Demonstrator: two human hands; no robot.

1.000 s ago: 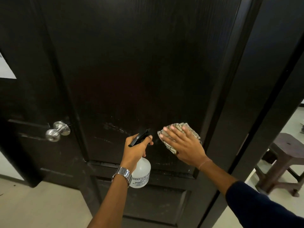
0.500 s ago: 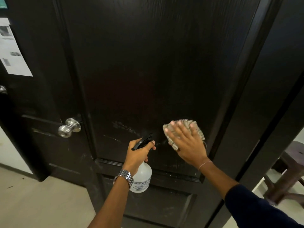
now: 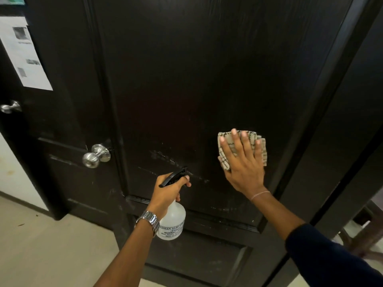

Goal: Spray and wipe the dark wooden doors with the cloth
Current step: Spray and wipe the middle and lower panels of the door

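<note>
- Progress: dark wooden panelled door (image 3: pixel 186 79) mid-wipe, judged partly done — pale smears (image 3: pixel 165 158) remain left of the folded beige checked cloth (image 3: pixel 261 146)
- Right hand (image 3: pixel 243 162): fingers spread flat, pressing cloth on panel
- Left hand (image 3: pixel 167 191): curled round translucent white spray bottle (image 3: pixel 173 222) — nozzle toward the smears

One head-worn wide-angle view only. The dark door (image 3: pixel 186 90) is being viewed from close range, forward and slightly downward. Both hands are being framed low in the picture, the floor (image 3: pixel 51 245) at lower left, the door's edges being bowed by the lens.
</note>
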